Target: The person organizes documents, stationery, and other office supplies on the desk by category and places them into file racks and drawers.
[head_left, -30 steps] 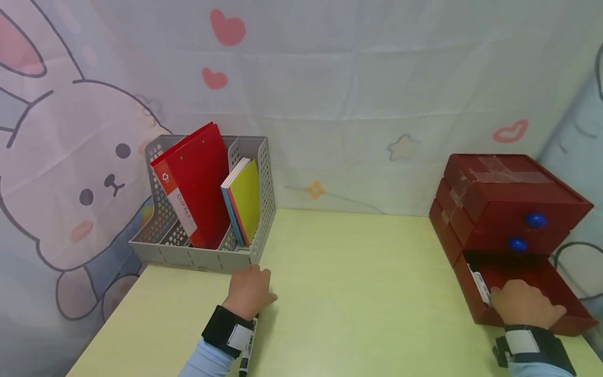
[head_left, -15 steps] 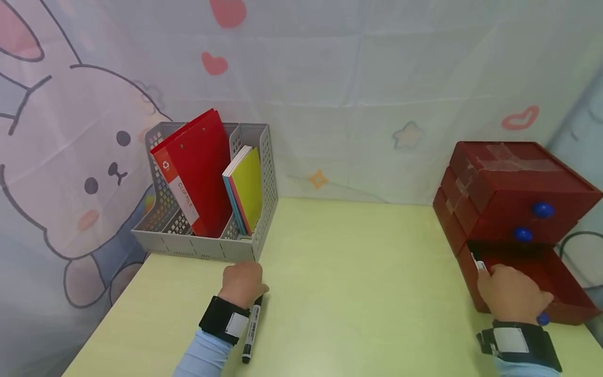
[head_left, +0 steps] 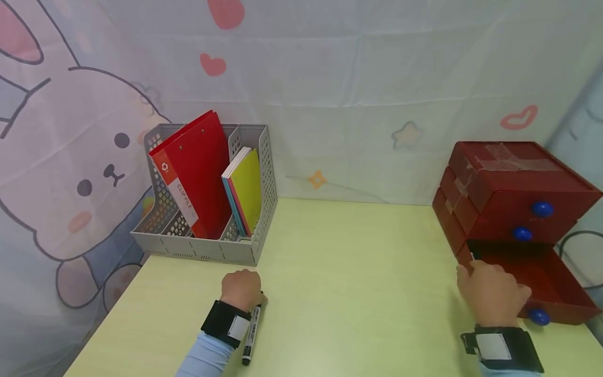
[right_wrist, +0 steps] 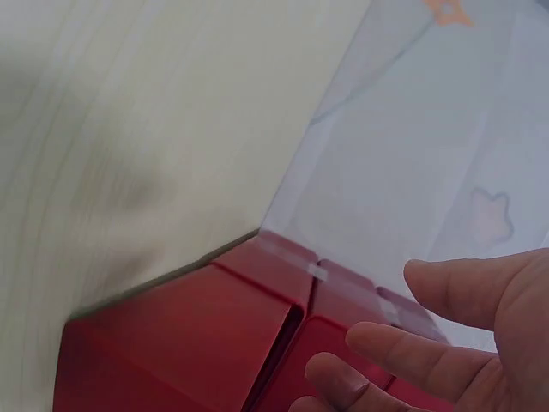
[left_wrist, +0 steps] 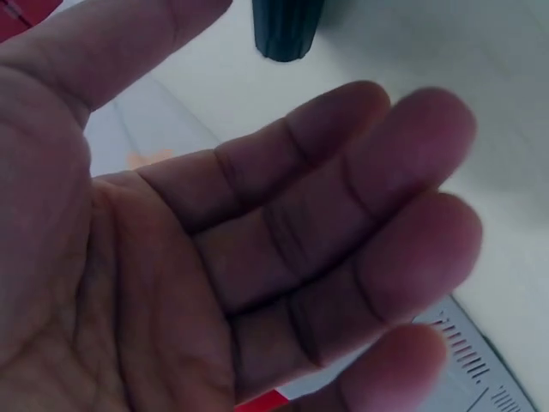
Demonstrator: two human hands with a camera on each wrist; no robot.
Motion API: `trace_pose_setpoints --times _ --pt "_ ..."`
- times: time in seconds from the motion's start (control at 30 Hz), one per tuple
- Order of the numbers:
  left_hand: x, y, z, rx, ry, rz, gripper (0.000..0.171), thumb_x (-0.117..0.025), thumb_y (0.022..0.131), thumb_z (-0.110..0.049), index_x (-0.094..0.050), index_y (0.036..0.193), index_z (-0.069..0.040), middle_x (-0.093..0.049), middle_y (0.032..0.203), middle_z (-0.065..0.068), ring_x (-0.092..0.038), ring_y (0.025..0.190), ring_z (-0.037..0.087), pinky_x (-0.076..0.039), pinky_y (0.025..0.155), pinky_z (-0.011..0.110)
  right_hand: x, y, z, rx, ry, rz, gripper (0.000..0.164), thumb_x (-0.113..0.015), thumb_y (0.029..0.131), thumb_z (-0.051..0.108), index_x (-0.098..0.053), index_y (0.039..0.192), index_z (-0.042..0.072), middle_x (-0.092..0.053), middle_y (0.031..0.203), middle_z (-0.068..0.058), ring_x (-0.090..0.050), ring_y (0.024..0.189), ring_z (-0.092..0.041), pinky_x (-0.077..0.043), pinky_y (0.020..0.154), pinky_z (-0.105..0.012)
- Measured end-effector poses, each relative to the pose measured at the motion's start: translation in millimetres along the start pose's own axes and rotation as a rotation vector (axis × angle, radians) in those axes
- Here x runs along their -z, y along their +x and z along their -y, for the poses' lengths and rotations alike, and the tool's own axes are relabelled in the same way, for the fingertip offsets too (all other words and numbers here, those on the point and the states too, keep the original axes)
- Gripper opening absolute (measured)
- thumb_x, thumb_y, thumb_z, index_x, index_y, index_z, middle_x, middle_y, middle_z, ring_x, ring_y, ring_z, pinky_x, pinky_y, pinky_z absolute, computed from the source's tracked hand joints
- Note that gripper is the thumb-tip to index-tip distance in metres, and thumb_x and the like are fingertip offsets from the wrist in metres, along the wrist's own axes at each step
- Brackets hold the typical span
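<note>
My left hand [head_left: 241, 290] hovers above the table, its fingers loosely bent with nothing in them. Beside it on the table lies a black-and-white marker [head_left: 252, 335]; the marker's dark cap [left_wrist: 287, 30] shows beyond the fingers in the left wrist view. My right hand [head_left: 494, 293] is over the left front part of the pulled-out bottom drawer [head_left: 551, 283] of a dark red drawer unit [head_left: 523, 178]. In the right wrist view the fingers are spread and hold nothing. Most of the pen-like item inside the drawer is hidden behind this hand; only its dark tip [head_left: 473, 256] shows.
A grey file holder [head_left: 193, 248] stands at the back left with a red clip file [head_left: 202, 178] and several thin notebooks [head_left: 247, 191]. A printed cloth [head_left: 330, 104] hangs behind the table [head_left: 353, 283]. A blue knob [head_left: 538, 317] sits on the drawer front.
My right hand has moved left across the drawer, uncovering its floor and knob. The left hand has shifted slightly, and more of the marker beside it shows than one second ago.
</note>
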State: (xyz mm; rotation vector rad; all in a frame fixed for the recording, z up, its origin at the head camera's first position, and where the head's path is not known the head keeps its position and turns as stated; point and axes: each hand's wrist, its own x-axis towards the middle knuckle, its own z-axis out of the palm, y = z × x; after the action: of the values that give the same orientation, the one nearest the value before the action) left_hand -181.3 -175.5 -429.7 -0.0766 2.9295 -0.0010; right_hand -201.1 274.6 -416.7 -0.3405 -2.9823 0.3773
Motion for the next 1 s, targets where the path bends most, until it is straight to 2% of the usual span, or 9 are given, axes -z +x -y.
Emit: trace_pose_setpoints --times 0.23,0.37,0.47,0.6,0.77,1.0 --pt "-8.9 3.8 -3.7 -0.044 0.02 -0.04 0.023 -0.081 0.079 -0.025 -0.071 0.073 -0.005 -0.055 0.059 0.003 -0.052 0.056 0.018 -0.046 0.056 0.034 -6 -10 14 0.014 -0.008 0.03 0.052 -0.062 0.095 0.031 -0.056 0.126 -0.01 -0.057 0.11 -0.039 -0.054 0.089 -0.054 -0.037 0.079 -0.074" --pt "-10.5 5.3 -7.1 -0.079 0.018 -0.052 0.016 -0.074 0.081 -0.015 -0.068 0.069 -0.006 -0.055 0.06 0.003 -0.05 0.056 0.018 -0.048 0.056 0.037 -11 -13 20 0.033 0.0 0.014 0.053 -0.064 0.094 0.032 -0.058 0.123 -0.011 -0.058 0.112 -0.039 -0.055 0.09 -0.055 -0.038 0.078 -0.074" --pt "-10.1 6.4 -10.9 -0.103 0.006 -0.05 0.018 -0.07 0.081 -0.011 -0.065 0.065 -0.007 -0.054 0.06 0.002 -0.048 0.057 0.017 -0.047 0.056 0.037 -15 -14 25 0.051 0.014 0.006 0.052 -0.065 0.093 0.033 -0.061 0.122 -0.01 -0.059 0.113 -0.038 -0.056 0.092 -0.056 -0.038 0.078 -0.074" --pt "-9.7 9.3 -15.8 -0.128 -0.018 -0.04 0.024 -0.071 0.082 -0.015 -0.062 0.06 -0.009 -0.054 0.059 0.0 -0.046 0.055 0.016 -0.045 0.054 0.036 -18 -17 31 0.076 0.021 0.004 0.051 -0.065 0.093 0.033 -0.062 0.122 -0.008 -0.059 0.113 -0.037 -0.056 0.093 -0.057 -0.039 0.078 -0.074" --pt "-7.8 13.6 -21.7 -0.165 -0.05 -0.034 0.02 -0.074 0.083 -0.021 -0.066 0.07 -0.008 -0.054 0.061 0.0 -0.048 0.056 0.017 -0.044 0.054 0.036 -22 -23 40 0.118 0.024 -0.016 0.047 -0.066 0.092 0.031 -0.065 0.119 -0.008 -0.062 0.109 -0.036 -0.058 0.09 -0.054 -0.041 0.076 -0.074" --pt "-1.7 14.9 -32.7 -0.233 -0.139 -0.063 0.024 -0.073 0.084 -0.022 -0.06 0.069 -0.008 -0.05 0.06 0.0 -0.046 0.054 0.015 -0.036 0.049 0.031 -26 -32 57 0.172 0.038 -0.005 0.041 -0.063 0.094 0.029 -0.067 0.117 -0.005 -0.065 0.105 -0.032 -0.062 0.087 -0.05 -0.043 0.072 -0.065"
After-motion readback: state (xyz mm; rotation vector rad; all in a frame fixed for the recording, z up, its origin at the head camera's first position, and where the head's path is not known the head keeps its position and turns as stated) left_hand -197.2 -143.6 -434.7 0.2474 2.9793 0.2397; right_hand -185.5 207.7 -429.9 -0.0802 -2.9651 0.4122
